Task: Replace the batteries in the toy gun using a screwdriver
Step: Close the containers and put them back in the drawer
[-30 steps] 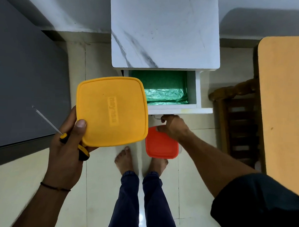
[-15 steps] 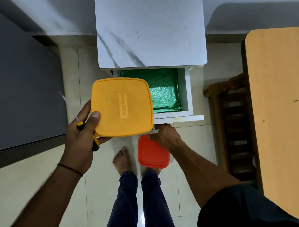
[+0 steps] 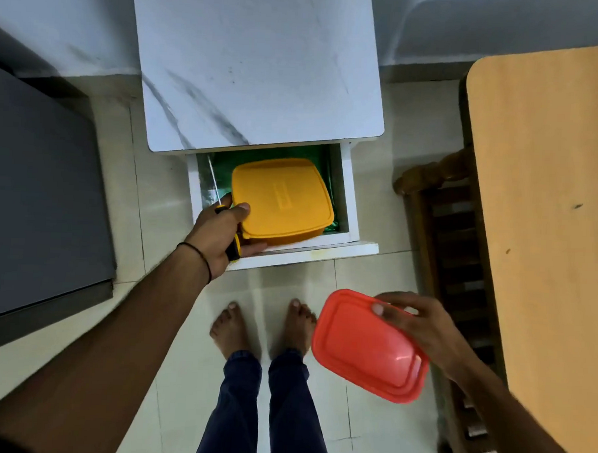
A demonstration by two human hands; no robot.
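Note:
A yellow lidded box sits inside the open white drawer, on its green lining. My left hand grips the box's near left corner and also holds a screwdriver with a yellow and black handle; its thin shaft points up along the drawer's left side. My right hand holds a red-orange lidded box above the floor, right of my feet. No toy gun or batteries are in view.
The drawer belongs to a white marble-pattern cabinet. A dark grey surface lies at the left. A wooden chair and a tan tabletop stand at the right. My bare feet are on pale floor tiles.
My left hand has carried the yellow box and screwdriver forward and down into the drawer. My right hand has left the drawer front and drawn the red-orange box back to the right.

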